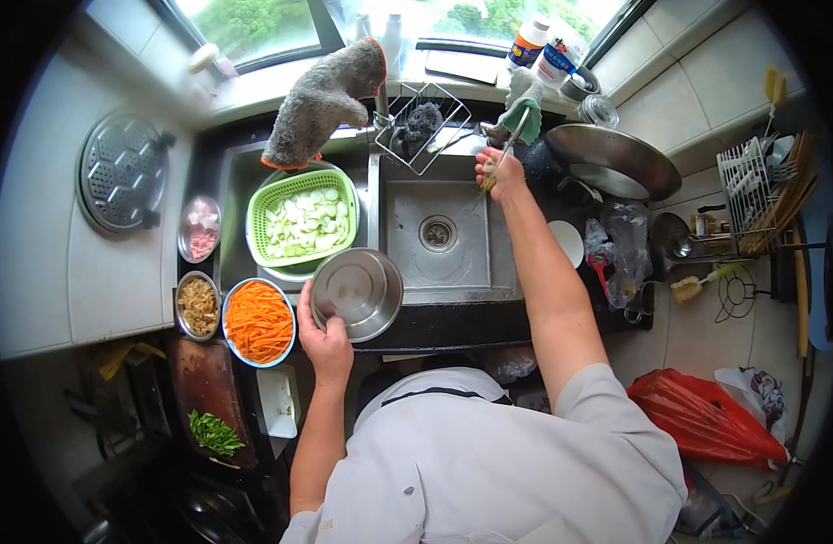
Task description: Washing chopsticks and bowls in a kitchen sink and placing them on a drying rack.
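My left hand (pixel 324 343) grips a stainless steel bowl (pixel 362 289) by its left side, over the front edge of the sink. Further off, at the right sink basin (pixel 403 231), my right hand (pixel 508 180) is closed around something small and yellowish (pixel 488 175), too small to name. It is by a thin metal spout (pixel 520 129) with a grey-green cloth (pixel 525 112) draped there. A green plastic colander (pixel 252 234) of pale sliced vegetable (pixel 307 221) sits in the left basin. Shredded carrot (pixel 258 321) fills a blue-rimmed bowl (pixel 292 340) left of my left hand.
Small bowls hold pinkish meat (pixel 202 241) and brown shreds (pixel 198 306). Chopped greens (pixel 215 433) lie on a cutting board (pixel 202 374). A grey fuzzy mitt (pixel 321 102) and wire rack (pixel 426 160) stand behind the sink. A wok (pixel 620 160) leans at right; a red bag (pixel 702 415) lies lower right.
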The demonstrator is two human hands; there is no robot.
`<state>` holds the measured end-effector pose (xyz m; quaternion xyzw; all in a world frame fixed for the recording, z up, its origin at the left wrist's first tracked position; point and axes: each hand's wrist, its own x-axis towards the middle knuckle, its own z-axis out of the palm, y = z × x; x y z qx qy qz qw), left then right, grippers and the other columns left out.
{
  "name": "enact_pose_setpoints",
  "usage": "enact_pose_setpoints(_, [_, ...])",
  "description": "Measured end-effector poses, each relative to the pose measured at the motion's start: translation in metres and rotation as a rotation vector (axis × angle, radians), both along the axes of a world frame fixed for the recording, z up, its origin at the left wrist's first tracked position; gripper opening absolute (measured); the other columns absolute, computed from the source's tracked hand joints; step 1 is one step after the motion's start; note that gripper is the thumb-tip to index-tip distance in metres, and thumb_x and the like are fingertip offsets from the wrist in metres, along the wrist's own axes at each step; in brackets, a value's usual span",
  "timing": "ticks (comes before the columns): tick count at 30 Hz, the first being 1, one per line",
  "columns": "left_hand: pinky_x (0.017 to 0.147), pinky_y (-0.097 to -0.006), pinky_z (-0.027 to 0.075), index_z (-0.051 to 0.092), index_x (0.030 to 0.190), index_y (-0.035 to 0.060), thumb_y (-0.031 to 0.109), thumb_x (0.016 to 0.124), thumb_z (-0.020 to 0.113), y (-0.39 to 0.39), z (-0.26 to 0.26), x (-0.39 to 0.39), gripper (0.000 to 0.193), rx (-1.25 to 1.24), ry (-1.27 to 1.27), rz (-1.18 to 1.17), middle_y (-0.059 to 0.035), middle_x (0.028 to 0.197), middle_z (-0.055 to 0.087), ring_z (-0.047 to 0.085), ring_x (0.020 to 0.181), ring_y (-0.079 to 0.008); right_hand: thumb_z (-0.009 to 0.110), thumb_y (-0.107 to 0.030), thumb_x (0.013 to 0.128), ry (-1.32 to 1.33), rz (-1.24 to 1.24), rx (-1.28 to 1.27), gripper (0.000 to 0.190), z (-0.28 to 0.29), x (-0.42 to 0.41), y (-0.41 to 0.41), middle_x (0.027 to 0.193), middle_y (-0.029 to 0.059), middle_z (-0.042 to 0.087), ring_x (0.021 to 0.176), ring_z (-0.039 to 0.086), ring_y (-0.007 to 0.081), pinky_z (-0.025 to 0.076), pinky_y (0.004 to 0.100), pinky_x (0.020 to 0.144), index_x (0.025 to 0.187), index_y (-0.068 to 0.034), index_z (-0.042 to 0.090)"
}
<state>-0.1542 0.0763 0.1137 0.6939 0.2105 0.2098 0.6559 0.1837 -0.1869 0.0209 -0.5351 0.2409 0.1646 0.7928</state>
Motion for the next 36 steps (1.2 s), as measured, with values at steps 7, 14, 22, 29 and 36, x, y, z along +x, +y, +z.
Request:
enact_pose_setpoints(7, [0.108, -0.0337, 0.036, 0.042, 0.136, -0.0068, -0.011, 0.071, 0.039, -0.026, 0.01, -0.017, 0.065, 0.021, 0.028, 0.09, -0.0165, 0.131, 0.051, 0.05, 0.123, -0.0242, 0.049, -0.011, 0.093, -0.059, 0.082, 0.055, 0.016, 0.009, 0.052, 0.011, 0.092, 0.0065, 0.063, 0.066, 0.058, 0.0171, 0.046, 0.0311, 0.051, 0.108, -0.007, 0.053])
enact_pose_setpoints(14, [0.107, -0.0344, 0.036, 0.041, 0.136, -0.0062, -0.01, 0.072, 0.039, -0.05, 0.019, -0.026, 0.065, 0.021, 0.059, 0.162, -0.0158, 0.13, 0.052, 0.051, 0.122, -0.0242, 0.048, -0.031, 0.097, -0.167, 0.086, 0.069, 0.024, -0.002, 0.036, 0.022, 0.092, 0.0079, 0.06, 0.067, 0.057, 0.0194, 0.047, 0.0358, 0.051, 0.109, -0.01, 0.051])
enact_pose_setpoints(22, [0.106, -0.034, 0.038, 0.042, 0.136, -0.0065, -0.01, 0.072, 0.039, -0.062, 0.027, -0.029, 0.064, 0.057, 0.058, 0.122, -0.0157, 0.127, 0.054, 0.053, 0.119, -0.0235, 0.056, -0.032, 0.093, 0.268, -0.322, 0.088, 0.027, -0.047, -0.063, 0.019, 0.075, 0.0089, 0.055, 0.056, 0.054, 0.0202, 0.044, 0.0377, 0.043, 0.09, -0.005, 0.055])
enact_pose_setpoints(29, [0.105, -0.0328, 0.038, 0.043, 0.135, -0.0054, -0.011, 0.073, 0.04, -0.059, 0.023, -0.019, 0.063, 0.065, 0.045, 0.06, -0.0136, 0.127, 0.054, 0.053, 0.119, -0.0217, 0.06, -0.014, 0.087, 0.2, -0.06, 0.098, 0.014, -0.076, -0.154, 0.014, 0.078, 0.0097, 0.056, 0.058, 0.057, 0.0206, 0.044, 0.0332, 0.044, 0.089, 0.0, 0.061])
enact_pose_setpoints(36, [0.106, -0.0333, 0.038, 0.042, 0.136, -0.0065, -0.01, 0.074, 0.04, -0.045, 0.021, -0.039, 0.063, 0.08, 0.035, 0.021, -0.0145, 0.129, 0.054, 0.053, 0.119, -0.022, 0.058, -0.011, 0.088, -0.864, 0.075, -0.812, 0.021, -0.017, -0.177, 0.012, 0.086, 0.0117, 0.065, 0.08, 0.062, 0.0251, 0.05, 0.0326, 0.077, 0.105, -0.003, 0.068])
